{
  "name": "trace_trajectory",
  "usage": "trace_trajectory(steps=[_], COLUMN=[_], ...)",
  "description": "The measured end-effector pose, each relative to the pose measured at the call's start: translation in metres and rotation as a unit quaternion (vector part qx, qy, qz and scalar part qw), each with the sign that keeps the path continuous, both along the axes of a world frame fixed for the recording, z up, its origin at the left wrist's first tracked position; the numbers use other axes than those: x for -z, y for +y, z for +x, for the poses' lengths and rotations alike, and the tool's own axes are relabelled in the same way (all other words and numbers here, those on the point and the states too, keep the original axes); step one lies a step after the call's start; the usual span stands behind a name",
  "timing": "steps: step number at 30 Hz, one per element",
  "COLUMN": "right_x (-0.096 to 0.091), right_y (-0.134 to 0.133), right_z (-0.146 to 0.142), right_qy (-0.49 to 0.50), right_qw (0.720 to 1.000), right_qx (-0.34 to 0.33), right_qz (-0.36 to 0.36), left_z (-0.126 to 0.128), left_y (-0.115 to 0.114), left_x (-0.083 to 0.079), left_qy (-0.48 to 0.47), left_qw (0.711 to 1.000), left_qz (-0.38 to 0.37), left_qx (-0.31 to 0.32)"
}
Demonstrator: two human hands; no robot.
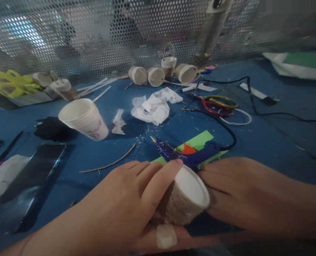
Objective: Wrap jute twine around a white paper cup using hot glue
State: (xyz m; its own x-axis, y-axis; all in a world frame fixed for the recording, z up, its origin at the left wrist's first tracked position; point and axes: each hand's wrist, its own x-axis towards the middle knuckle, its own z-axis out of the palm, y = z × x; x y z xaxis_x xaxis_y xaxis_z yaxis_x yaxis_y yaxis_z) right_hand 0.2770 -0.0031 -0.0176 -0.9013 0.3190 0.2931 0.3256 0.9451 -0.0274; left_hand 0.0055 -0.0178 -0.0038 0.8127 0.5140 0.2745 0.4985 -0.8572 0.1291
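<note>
My left hand (123,199) is closed around a small paper cup (184,199) wrapped in brown twine. The cup tilts with its white opening toward the right. White tape (166,236) covers part of a digit below the cup. My right hand (235,192) is at the cup's right side, fingers curled; their tips are hidden, so what they hold does not show. Just beyond the cup lies a blue glue gun (200,155) with an orange trigger, its nozzle pointing away to the left, over a light green strip (204,139). A short piece of twine (112,164) lies left of it.
Stacked paper cups (94,124) and a phone (32,181) are on the left, crumpled white material (155,106) in the middle. Red-handled scissors (216,108) and a black cord (231,131) lie right. Several wrapped cups (155,76) line the perforated screen (99,39).
</note>
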Motion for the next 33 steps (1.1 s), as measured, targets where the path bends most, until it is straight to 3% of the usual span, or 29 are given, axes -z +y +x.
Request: trace_trajectory(steps=[33], right_x=[0.0003], right_y=[-0.0012], right_z=[-0.0016], right_qy=[0.017], right_qw=[1.000], right_qx=[0.005], right_qz=[0.023], left_z=[0.0000], left_y=[0.0015], left_x=[0.0015], left_qy=[0.000], left_qw=[1.000], left_qz=[0.007], left_qx=[0.000])
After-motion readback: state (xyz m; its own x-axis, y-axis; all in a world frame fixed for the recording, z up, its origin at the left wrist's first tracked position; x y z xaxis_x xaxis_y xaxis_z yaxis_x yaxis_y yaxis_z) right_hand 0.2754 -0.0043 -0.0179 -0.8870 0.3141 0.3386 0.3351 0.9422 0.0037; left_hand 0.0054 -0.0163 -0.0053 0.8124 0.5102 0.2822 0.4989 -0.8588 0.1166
